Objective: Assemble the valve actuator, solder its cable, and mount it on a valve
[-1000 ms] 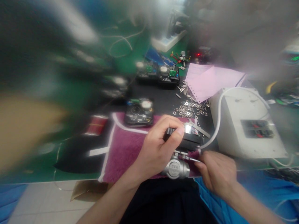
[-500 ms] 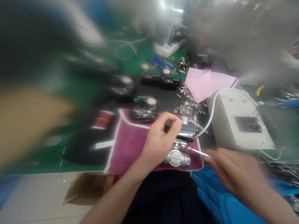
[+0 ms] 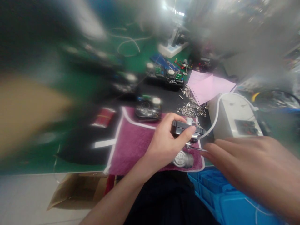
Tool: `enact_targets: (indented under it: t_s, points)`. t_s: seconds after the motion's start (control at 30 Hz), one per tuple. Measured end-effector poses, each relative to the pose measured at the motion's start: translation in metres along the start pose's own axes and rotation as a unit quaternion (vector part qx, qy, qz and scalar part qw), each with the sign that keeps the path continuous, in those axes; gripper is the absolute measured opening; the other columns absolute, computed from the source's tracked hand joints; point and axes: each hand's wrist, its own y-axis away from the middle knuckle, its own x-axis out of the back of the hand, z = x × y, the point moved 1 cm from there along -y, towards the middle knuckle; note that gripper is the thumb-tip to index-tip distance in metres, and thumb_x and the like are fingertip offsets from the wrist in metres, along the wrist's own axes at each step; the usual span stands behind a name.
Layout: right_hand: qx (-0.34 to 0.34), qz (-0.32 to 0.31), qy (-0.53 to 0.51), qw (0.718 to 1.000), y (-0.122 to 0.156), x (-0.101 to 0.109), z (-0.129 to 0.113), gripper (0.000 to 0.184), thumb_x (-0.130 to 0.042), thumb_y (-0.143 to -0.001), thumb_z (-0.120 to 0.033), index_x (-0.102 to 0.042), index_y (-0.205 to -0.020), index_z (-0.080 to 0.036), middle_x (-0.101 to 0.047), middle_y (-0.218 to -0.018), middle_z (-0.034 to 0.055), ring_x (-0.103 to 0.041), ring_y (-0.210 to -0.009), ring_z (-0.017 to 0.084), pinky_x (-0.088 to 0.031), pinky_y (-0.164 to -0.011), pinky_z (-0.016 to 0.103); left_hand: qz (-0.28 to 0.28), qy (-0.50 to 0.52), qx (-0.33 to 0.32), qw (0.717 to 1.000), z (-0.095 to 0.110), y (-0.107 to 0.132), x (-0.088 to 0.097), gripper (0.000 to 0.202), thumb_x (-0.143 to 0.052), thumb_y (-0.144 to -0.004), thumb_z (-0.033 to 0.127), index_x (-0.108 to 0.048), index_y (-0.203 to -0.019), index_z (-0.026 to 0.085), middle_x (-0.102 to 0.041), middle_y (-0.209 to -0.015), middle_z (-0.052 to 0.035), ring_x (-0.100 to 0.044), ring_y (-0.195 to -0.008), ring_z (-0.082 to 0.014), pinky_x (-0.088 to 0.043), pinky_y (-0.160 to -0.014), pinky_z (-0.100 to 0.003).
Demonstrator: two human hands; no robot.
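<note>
My left hand (image 3: 165,139) is wrapped around a black box-shaped valve actuator (image 3: 180,126), thumb on the near side. Below it, a silver metal ball valve (image 3: 185,159) with raised lettering lies on a purple cloth (image 3: 133,143), partly covered by my hand. My right hand (image 3: 239,156) is closed on a thin metal wrench (image 3: 198,149). The wrench's far end meets the fittings between actuator and valve; the exact contact is hidden. A white cable (image 3: 214,117) runs from the actuator's right end.
Beyond the cloth lie loose washers (image 3: 188,110), small metal pins (image 3: 187,91) and pink papers (image 3: 206,86). A black circuit unit (image 3: 148,109) sits at the cloth's far edge. A white control box (image 3: 231,115) stands right. Blue crates (image 3: 236,200) are below the table edge.
My right hand has swung up and forward with the wrench. My left hand keeps its hold; the actuator appears tilted slightly nearer, and the view has shifted a little.
</note>
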Motion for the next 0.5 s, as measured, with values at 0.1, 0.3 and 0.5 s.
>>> enact_targets:
  t_s: [0.1, 0.3, 0.5]
  points:
    - [0.027, -0.025, 0.043, 0.998, -0.008, 0.003, 0.000, 0.020, -0.046, -0.078, -0.004, -0.051, -0.076, -0.023, -0.050, -0.054, -0.0005, -0.041, -0.032, 0.016, -0.015, -0.041, 0.035, -0.001, -0.002, -0.003, 1.000, 0.002, -0.002, 0.001, 0.022, -0.078, -0.095, 0.038, -0.066, -0.104, 0.022, -0.070, -0.097, 0.0011, -0.065, -0.085, -0.0155, -0.051, -0.074, -0.026]
    - [0.010, -0.153, 0.148, 0.977, -0.005, -0.015, -0.008, 0.018, -0.056, -0.071, -0.004, -0.058, -0.076, -0.022, -0.055, -0.050, 0.0020, -0.049, -0.031, 0.026, -0.008, -0.045, 0.038, -0.041, -0.006, 0.006, 0.999, 0.004, -0.001, -0.001, 0.012, -0.070, -0.102, 0.034, -0.062, -0.102, 0.024, -0.065, -0.095, 0.0042, -0.063, -0.085, -0.0131, -0.049, -0.078, -0.026]
    - [-0.002, -0.062, 0.042, 0.997, -0.007, -0.018, -0.006, 0.021, -0.051, -0.081, -0.002, -0.052, -0.072, -0.022, -0.055, -0.053, -0.0001, -0.045, -0.034, 0.016, -0.014, -0.045, 0.039, -0.055, -0.021, -0.028, 0.998, 0.002, -0.001, 0.002, 0.010, -0.066, -0.105, 0.031, -0.060, -0.107, 0.024, -0.064, -0.110, 0.0011, -0.063, -0.100, -0.0149, -0.049, -0.090, -0.029]
